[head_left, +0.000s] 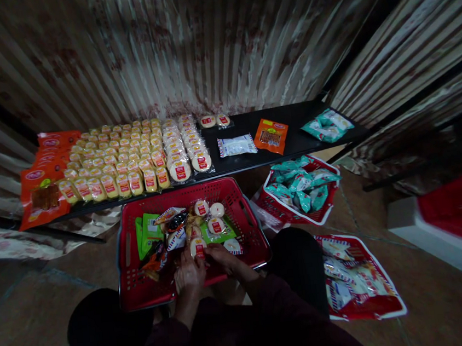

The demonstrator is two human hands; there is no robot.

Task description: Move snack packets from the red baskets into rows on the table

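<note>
Left hand (189, 273): fingers curled on a round packet (198, 247) just past its knuckles.
Right hand (224, 255): touches that packet's edge; I cannot tell whether it grips.
Handling: likely best held lightly by the wrapper rim, so the soft cake is not squashed.
Red basket (250, 231): around both hands, holding mixed snacks.
Bench (291, 120): farther ahead, carrying rows of packets (131, 161).
Writing: red labels, too small to read.

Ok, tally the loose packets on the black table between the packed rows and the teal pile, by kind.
Round cakes: 2
White packet: 1
Orange packet: 1
Total: 4
</note>
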